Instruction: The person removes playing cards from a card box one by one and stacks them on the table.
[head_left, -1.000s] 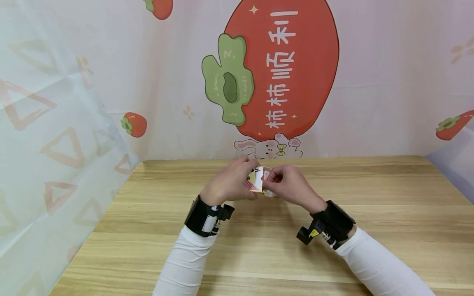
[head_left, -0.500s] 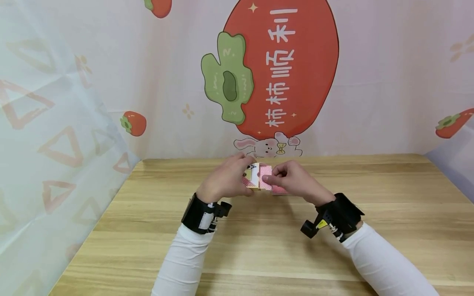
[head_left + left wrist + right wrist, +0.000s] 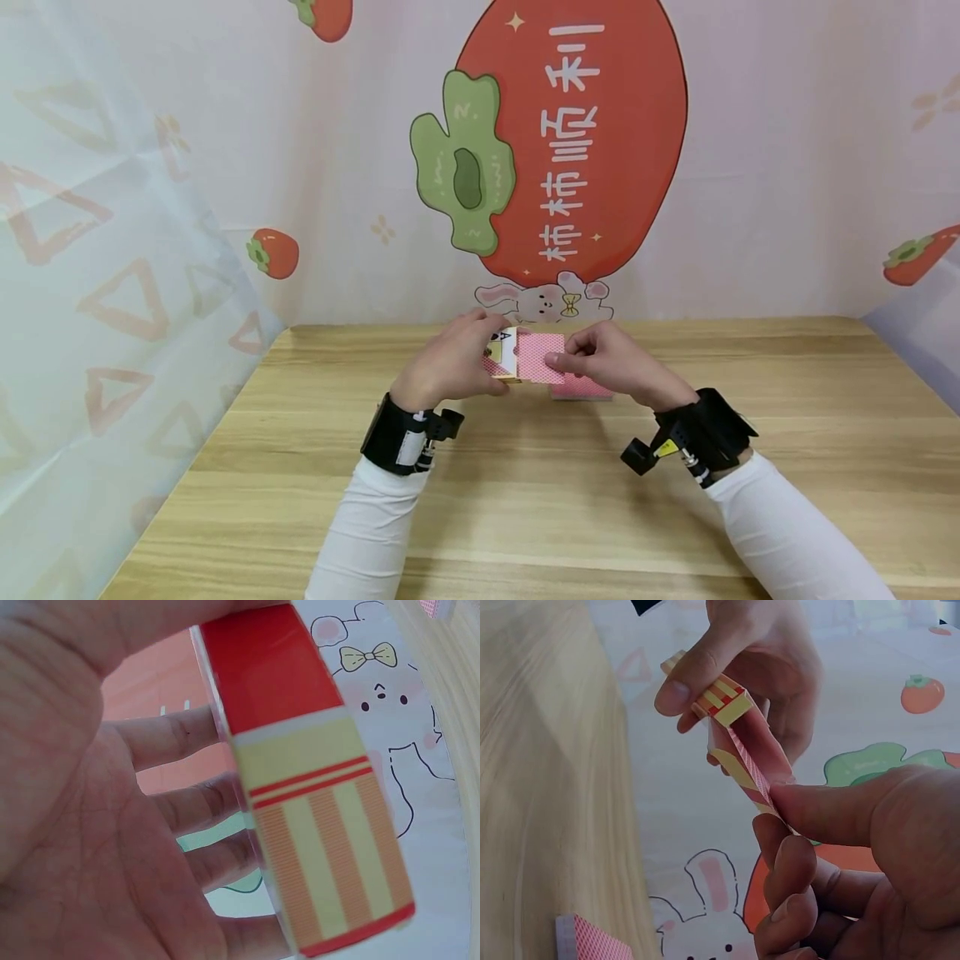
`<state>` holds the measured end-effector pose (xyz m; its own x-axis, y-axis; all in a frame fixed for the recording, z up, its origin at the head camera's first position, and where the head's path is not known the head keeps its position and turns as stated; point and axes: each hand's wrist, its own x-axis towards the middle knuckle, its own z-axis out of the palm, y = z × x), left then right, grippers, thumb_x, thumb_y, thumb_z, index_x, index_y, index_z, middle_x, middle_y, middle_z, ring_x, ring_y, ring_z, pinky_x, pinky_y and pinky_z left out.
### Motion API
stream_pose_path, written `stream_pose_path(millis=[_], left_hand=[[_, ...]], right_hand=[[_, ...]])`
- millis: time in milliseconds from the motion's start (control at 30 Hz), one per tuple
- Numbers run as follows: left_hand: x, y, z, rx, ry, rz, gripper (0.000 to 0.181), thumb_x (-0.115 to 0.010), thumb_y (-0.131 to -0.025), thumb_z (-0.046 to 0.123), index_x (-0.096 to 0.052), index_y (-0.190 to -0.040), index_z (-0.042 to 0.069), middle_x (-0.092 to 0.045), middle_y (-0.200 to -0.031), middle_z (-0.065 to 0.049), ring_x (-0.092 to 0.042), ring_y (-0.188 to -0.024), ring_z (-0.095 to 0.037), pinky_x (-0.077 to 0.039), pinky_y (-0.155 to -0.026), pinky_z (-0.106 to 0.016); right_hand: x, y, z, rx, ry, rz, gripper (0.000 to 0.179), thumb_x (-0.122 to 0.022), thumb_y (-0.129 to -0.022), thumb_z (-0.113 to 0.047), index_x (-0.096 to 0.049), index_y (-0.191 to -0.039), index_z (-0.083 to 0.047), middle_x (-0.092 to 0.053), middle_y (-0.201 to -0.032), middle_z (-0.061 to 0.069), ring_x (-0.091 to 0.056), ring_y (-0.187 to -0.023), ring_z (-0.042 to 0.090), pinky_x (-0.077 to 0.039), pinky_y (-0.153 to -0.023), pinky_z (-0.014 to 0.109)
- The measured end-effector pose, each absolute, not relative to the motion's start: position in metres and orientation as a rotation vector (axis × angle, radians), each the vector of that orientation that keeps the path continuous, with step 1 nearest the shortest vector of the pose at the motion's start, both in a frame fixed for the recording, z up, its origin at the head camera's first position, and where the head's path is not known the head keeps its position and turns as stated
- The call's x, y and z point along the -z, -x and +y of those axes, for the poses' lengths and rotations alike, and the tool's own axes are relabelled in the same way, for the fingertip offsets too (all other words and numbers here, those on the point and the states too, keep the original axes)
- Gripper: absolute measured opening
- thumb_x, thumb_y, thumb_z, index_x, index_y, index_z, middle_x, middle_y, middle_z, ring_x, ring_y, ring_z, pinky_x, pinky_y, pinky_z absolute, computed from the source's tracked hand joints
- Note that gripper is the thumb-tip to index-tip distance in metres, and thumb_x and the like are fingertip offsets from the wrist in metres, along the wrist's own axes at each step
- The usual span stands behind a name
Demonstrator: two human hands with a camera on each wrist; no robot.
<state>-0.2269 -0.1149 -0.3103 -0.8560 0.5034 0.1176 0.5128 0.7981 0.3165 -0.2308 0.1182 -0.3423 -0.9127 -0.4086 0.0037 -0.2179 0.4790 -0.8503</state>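
My left hand (image 3: 450,358) holds a playing-card box (image 3: 506,354) between thumb and fingers, with an "A" printed on its face. In the left wrist view the box's red side with cream and orange stripes (image 3: 330,847) faces me. Red-patterned playing cards (image 3: 538,354) stick out of the box's right end. My right hand (image 3: 617,360) pinches their outer edge between thumb and forefinger, other fingers curled. The right wrist view shows the box's open end and the right thumb (image 3: 817,806) against the cards; how many it pinches I cannot tell.
A stack of red-backed cards (image 3: 581,387) lies on the wooden table (image 3: 525,500), just below and behind the right hand. Behind the table's far edge hangs a cloth backdrop (image 3: 337,167) printed with persimmons and a rabbit.
The red-patterned cards have come out of the box's end and now stick out farther. My right hand has moved right, the left slightly left; the stack on the table has come into view.
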Motion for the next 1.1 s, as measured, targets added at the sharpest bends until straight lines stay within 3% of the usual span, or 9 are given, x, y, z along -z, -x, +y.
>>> stream_pose_path(millis=[233,367,600,733,1100], left_hand=[[0.312,0.226,-0.115,0.524,0.801,-2.976,0.077,-0.082,-0.06,0.033,-0.051,-0.128,0.02,-0.047,-0.102,0.006,-0.043,-0.092,-0.011,-0.04,-0.072,-0.025],[0.313,0.226,-0.115,0.535,0.804,-2.977,0.075,-0.082,-0.059,0.032,-0.052,-0.127,0.018,-0.048,-0.103,0.005,-0.043,-0.092,-0.012,-0.04,-0.073,-0.026],[0.315,0.228,-0.115,0.497,0.836,-2.957,0.074,-0.082,-0.059,0.031,-0.052,-0.125,0.017,-0.048,-0.101,0.005,-0.043,-0.091,-0.012,-0.04,-0.072,-0.025],[0.315,0.228,-0.113,0.483,0.854,-2.957,0.071,-0.082,-0.059,0.031,-0.053,-0.121,0.018,-0.047,-0.099,0.006,-0.044,-0.089,-0.011,-0.04,-0.071,-0.024],[0.316,0.228,-0.109,0.478,0.871,-2.969,0.069,-0.082,-0.06,0.031,-0.051,-0.121,0.019,-0.046,-0.101,0.005,-0.044,-0.089,-0.012,-0.041,-0.071,-0.025]], right_hand=[[0.342,0.228,0.119,1.332,0.528,2.719,0.04,-0.069,-0.074,-0.048,-0.061,-0.083,-0.011,-0.049,-0.067,0.006,-0.044,-0.063,0.02,-0.036,-0.056,0.031],[0.338,0.224,0.117,1.293,0.579,2.96,0.046,-0.073,-0.07,-0.047,-0.057,-0.097,-0.013,-0.055,-0.085,0.003,-0.051,-0.077,0.02,-0.042,-0.066,0.033],[0.334,0.223,0.112,1.206,1.124,3.062,0.075,-0.081,-0.062,-0.039,-0.047,-0.124,-0.013,-0.05,-0.116,-0.003,-0.047,-0.104,0.016,-0.04,-0.087,0.034],[0.334,0.221,0.11,1.15,1.275,2.984,0.082,-0.081,-0.061,-0.041,-0.043,-0.129,-0.018,-0.044,-0.123,-0.006,-0.045,-0.108,0.016,-0.041,-0.086,0.033],[0.337,0.218,0.108,1.119,1.264,2.833,0.08,-0.076,-0.064,-0.048,-0.038,-0.131,-0.027,-0.037,-0.128,-0.004,-0.045,-0.109,0.017,-0.046,-0.079,0.026]])
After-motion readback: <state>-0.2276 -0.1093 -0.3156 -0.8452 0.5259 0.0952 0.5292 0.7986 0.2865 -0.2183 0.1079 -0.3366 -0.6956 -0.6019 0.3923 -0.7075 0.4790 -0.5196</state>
